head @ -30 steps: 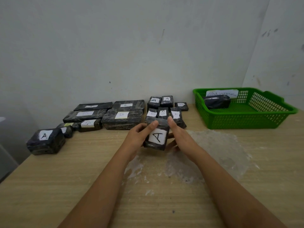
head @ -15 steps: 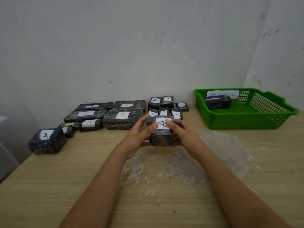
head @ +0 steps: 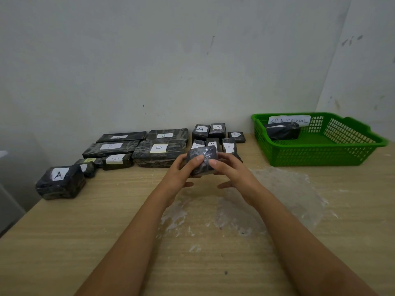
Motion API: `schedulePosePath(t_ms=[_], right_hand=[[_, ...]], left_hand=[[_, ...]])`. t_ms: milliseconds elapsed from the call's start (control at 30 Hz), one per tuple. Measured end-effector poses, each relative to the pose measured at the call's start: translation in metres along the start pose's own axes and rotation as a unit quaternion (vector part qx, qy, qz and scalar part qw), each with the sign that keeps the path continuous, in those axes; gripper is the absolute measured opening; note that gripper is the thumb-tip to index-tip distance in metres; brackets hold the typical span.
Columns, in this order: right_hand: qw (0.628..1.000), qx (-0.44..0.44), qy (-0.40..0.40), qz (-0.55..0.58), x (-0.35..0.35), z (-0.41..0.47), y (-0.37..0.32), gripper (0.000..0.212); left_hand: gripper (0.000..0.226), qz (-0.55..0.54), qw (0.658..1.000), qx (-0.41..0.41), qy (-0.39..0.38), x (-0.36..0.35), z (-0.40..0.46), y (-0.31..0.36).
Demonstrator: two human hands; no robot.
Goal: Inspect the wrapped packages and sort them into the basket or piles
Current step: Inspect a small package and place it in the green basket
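A small black wrapped package (head: 203,155) is held above the table between both hands, its plain dark side towards me and its label hidden. My left hand (head: 181,171) grips its left side with the thumb on the front. My right hand (head: 229,170) grips its right side the same way. The green basket (head: 316,154) marked "ABNORMAL" stands at the back right with one black package (head: 282,131) inside. Piles of labelled black packages lie along the wall: large flat B ones (head: 159,151) and small A ones (head: 208,130).
A lone black package marked A (head: 61,181) sits near the table's left edge. A crumpled sheet of clear plastic wrap (head: 277,189) lies on the wooden table (head: 64,242) under and right of my hands. The wall runs close behind the piles.
The package has been turned in my hands: its white A label faced me, then tipped upward, and now a plain dark side faces me. The hands lifted it slightly away.
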State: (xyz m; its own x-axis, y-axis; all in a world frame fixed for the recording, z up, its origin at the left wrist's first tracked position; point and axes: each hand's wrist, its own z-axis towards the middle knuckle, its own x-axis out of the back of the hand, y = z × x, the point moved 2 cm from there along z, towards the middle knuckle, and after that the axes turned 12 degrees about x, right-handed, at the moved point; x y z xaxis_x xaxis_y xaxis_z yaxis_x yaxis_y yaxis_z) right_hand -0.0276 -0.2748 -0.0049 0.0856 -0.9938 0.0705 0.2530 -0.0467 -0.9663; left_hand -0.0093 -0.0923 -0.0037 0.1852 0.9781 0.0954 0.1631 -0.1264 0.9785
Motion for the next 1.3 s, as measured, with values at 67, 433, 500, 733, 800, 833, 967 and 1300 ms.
schedulePosePath(t_ms=[67, 433, 500, 733, 800, 833, 967, 1300], right_hand=[[0.999, 0.007, 0.017, 0.046, -0.002, 0.0, 0.0, 0.079], [0.996, 0.044, 0.071, 0.032, 0.004, 0.003, 0.001, 0.05], [0.997, 0.033, 0.059, 0.034, 0.003, 0.004, 0.002, 0.052], [0.998, 0.002, 0.048, 0.035, -0.002, 0.003, 0.004, 0.042], [0.998, 0.005, 0.06, 0.033, -0.001, 0.003, 0.004, 0.034], [0.997, 0.007, 0.064, 0.032, -0.001, 0.004, 0.004, 0.031], [0.996, 0.014, 0.077, 0.032, 0.002, 0.005, 0.002, 0.042], [0.996, -0.007, 0.078, 0.041, 0.003, 0.005, 0.005, 0.06]], left_hand=[[0.087, 0.007, 1.0, -0.006, -0.004, -0.002, -0.001, 0.0], [0.068, -0.026, 0.999, -0.008, -0.033, -0.005, -0.003, 0.001], [0.06, -0.036, 0.999, -0.008, -0.029, -0.005, -0.002, 0.0], [0.036, -0.049, 0.999, -0.003, 0.008, -0.007, 0.002, 0.0], [0.039, -0.04, 0.999, -0.009, 0.011, -0.008, 0.001, 0.0], [0.043, -0.037, 0.999, -0.011, 0.01, -0.008, 0.001, 0.0], [0.07, -0.042, 0.999, -0.013, -0.018, -0.009, 0.002, -0.004], [0.055, -0.105, 0.994, -0.011, -0.027, -0.013, 0.003, -0.003]])
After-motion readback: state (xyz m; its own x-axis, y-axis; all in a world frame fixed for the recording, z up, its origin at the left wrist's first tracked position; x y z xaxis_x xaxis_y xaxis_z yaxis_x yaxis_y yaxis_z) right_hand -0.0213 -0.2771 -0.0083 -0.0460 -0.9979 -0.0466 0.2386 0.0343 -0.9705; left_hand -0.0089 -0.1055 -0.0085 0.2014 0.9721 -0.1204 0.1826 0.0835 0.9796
